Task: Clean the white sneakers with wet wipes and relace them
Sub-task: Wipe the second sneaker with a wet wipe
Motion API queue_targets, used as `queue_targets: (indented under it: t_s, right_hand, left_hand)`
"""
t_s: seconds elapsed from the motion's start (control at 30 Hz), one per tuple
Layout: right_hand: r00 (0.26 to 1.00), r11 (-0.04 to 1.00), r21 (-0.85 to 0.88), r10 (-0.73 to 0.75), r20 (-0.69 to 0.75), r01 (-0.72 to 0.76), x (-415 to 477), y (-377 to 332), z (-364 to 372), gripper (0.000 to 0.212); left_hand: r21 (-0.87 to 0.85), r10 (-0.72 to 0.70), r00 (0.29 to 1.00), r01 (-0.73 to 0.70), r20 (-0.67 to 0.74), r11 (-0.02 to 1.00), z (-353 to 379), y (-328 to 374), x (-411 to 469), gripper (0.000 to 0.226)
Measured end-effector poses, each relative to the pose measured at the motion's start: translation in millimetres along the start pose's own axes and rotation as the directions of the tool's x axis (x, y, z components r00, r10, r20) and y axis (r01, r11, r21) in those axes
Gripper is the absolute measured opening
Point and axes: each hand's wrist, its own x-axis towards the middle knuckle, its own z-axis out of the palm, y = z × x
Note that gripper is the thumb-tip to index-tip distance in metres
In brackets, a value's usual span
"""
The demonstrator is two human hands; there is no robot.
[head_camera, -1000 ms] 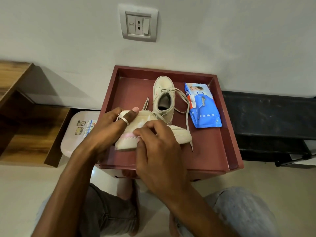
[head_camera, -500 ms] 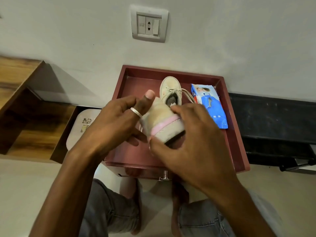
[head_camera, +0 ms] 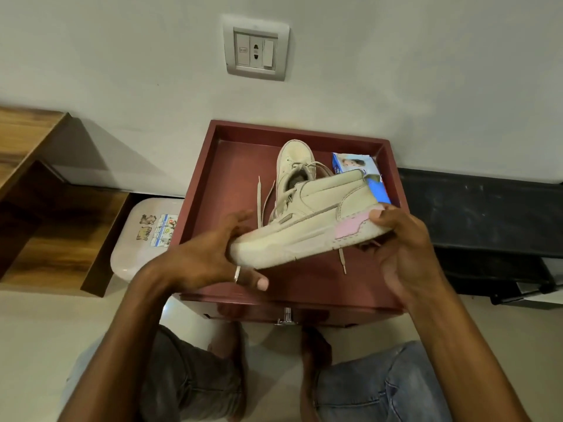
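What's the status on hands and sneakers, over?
Left hand grips toe, right hand grips heel of cream sneaker with pink heel patch. Second cream sneaker in maroon tray. Blue wet-wipe pack untouched. Nothing obstructing.

Second sneaker [head_camera: 294,166] lies in tray [head_camera: 198,193], wipes pack [head_camera: 355,164] right of it.

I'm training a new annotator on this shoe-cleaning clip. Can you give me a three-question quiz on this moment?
1. True or false: both hands hold the same sneaker.
2. Which end is in the right hand's grip? A) the toe B) the pink-patched heel C) the laces
3. Where does the wipes pack lie?

Key:
1. True: the left hand takes the toe end, the right the heel.
2. B.
3. In the red tray, at its far right, partly hidden behind the held sneaker, beside the second sneaker.
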Motion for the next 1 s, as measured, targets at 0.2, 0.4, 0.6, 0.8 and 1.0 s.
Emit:
queue_targets:
  t_s: [0.2,0.4,0.6,0.8,1.0]
  right_hand:
    - [0.986,0.995,0.065,0.067,0.151,-0.077,10.0,2.5,-20.3,0.052]
    - [0.924,0.939,-0.276,0.279,0.264,-0.204,12.5,10.1,-36.1,0.04]
    - [0.939,0.819,-0.55,0.301,0.168,-0.164,16.6,14.5,-41.8,0.032]
    - [0.919,0.751,-0.656,-0.199,-0.339,-0.079,13.8,15.0,-25.4,0.02]
    - [0.888,0.472,-0.767,-0.37,0.273,0.433,-26.0,26.1,78.9,0.021]
  left_hand:
    - [-0.033,-0.017,1.0,0.018,0.019,0.999,-0.8,-1.3,-1.0,0.13]
    - [0.024,-0.005,0.992,0.008,-0.125,1.0,0.6,-4.2,-2.4,0.109]
    - [0.091,0.082,0.962,-0.06,-0.262,0.994,4.2,-6.1,-0.6,0.103]
    - [0.126,0.137,0.95,-0.106,-0.28,0.986,10.2,-8.1,4.5,0.109]
    - [0.143,0.299,0.919,-0.269,-0.258,0.952,24.1,-8.1,18.2,0.116]
